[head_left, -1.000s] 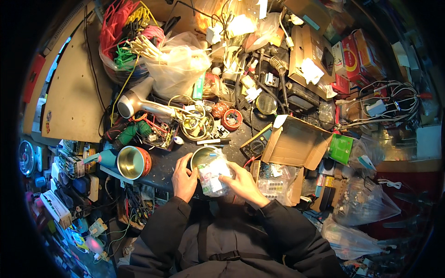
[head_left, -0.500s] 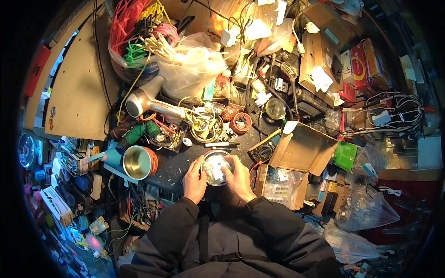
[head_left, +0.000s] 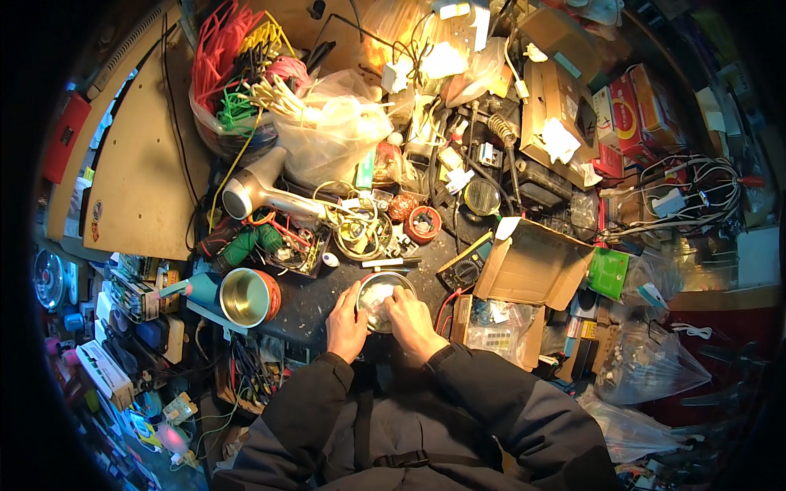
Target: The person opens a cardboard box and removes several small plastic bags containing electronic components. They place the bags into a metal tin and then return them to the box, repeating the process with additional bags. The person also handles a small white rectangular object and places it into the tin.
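In front of me at the near edge of the bench is a round, shallow metal part [head_left: 378,292] with a shiny pale inside and a darker rim. My left hand [head_left: 347,325] grips its left side, thumb over the rim and fingers along the outer edge. My right hand [head_left: 415,329] reaches over its right half with fingers drawn together near the middle. Whatever those fingertips pinch, if anything, is hidden. To the left sits a teal kettle-like pot [head_left: 250,297] with a metal-lined inside, its mouth facing up, a handle pointing left.
Beyond the part lie white and dark pen-like sticks [head_left: 390,263], a red-rimmed roll [head_left: 423,224] and tangled wires [head_left: 360,233]. A hair dryer [head_left: 278,196] rests at the back left. On the right stand a multimeter [head_left: 467,266] and an opened cardboard box [head_left: 532,266].
My right hand has shifted from the right rim inward over the metal part, and its fingers have closed together. My left hand keeps its hold on the left side.
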Demonstrator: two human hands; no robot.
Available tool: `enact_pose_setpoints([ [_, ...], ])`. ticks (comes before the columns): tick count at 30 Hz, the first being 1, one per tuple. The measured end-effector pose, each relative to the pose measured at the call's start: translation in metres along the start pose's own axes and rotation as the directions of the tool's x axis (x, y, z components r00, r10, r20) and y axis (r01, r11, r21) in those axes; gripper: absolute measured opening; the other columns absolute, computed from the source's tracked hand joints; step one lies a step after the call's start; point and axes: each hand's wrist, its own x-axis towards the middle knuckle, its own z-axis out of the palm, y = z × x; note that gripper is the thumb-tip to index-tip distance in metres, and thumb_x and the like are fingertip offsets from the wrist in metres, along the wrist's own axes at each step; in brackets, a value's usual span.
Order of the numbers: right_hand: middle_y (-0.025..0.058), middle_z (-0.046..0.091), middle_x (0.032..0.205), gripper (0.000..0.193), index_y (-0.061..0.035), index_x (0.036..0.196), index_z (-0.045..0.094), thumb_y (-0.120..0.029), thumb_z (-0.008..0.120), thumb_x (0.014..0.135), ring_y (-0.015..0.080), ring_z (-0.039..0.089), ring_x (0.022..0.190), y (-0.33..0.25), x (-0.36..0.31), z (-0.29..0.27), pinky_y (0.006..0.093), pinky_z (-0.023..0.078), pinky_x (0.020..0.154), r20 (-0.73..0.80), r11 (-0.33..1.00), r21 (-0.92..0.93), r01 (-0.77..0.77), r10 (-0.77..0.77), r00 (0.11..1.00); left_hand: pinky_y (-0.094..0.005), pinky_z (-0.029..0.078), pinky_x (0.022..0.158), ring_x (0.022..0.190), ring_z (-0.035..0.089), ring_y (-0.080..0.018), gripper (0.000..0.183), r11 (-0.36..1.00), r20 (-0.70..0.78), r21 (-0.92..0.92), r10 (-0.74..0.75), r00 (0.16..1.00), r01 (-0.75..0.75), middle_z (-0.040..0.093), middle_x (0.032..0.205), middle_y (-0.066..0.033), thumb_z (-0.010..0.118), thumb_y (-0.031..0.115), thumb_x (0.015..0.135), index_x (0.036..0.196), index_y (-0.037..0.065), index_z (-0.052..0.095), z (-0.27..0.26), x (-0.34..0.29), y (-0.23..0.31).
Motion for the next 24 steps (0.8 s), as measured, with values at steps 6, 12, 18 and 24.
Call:
enact_pose_setpoints([
  [6, 0.0145, 0.07, 0.106, 0.012, -0.0049, 0.098, 0.075, -0.009, 0.071, 0.087, 0.0358, 0.072, 0.104, 0.009, 0.013, 0.017, 0.0462, 0.063, 0.077, -0.038, 0.994, -0.023, 0.102, -0.103, 0.994, -0.0371, 0.07, 0.07, 0.099, 0.079, -0.0313, 0.059, 0.997, -0.004, 0.017, 0.071, 0.997, -0.07, 0.066, 0.149, -0.0203, 0.061, -0.006, 0.1, 0.159, -0.002, 0.056, -0.002, 0.002, 0.003],
  [12, 0.0188, 0.075, 0.1, 0.016, -0.0047, 0.094, 0.079, -0.012, 0.079, 0.08, 0.0343, 0.077, 0.091, 0.004, 0.009, -0.014, 0.0454, 0.064, 0.073, 0.056, 0.982, -0.136, 0.128, -0.121, 0.991, -0.0457, 0.063, 0.101, 0.123, 0.074, -0.0415, 0.058, 0.997, 0.0, 0.058, 0.041, 0.999, -0.041, 0.067, 0.148, -0.0247, 0.061, -0.003, 0.099, 0.157, -0.004, 0.057, -0.001, 0.004, -0.006],
  [18, 0.022, 0.078, 0.096, 0.01, -0.0058, 0.091, 0.082, -0.013, 0.078, 0.085, 0.0389, 0.081, 0.085, 0.002, 0.013, -0.006, 0.047, 0.065, 0.072, 0.131, 0.998, -0.018, 0.057, -0.054, 0.99, -0.0471, 0.058, 0.107, 0.128, 0.071, -0.0442, 0.056, 0.995, -0.025, 0.053, 0.091, 0.996, -0.09, 0.068, 0.147, -0.0253, 0.062, -0.001, 0.099, 0.155, -0.003, 0.06, 0.003, 0.002, -0.018],
  [24, 0.0294, 0.071, 0.105, 0.023, 0.0057, 0.101, 0.077, -0.015, 0.076, 0.091, 0.0447, 0.078, 0.094, 0.001, 0.029, 0.058, 0.0519, 0.064, 0.078, 0.079, 0.963, 0.081, -0.259, 0.252, 0.964, -0.0349, 0.071, 0.066, 0.101, 0.079, -0.0302, 0.057, 0.994, 0.019, -0.111, -0.005, 1.0, 0.007, 0.065, 0.146, -0.0202, 0.06, -0.008, 0.1, 0.157, -0.003, 0.058, 0.004, 0.003, -0.011],
])
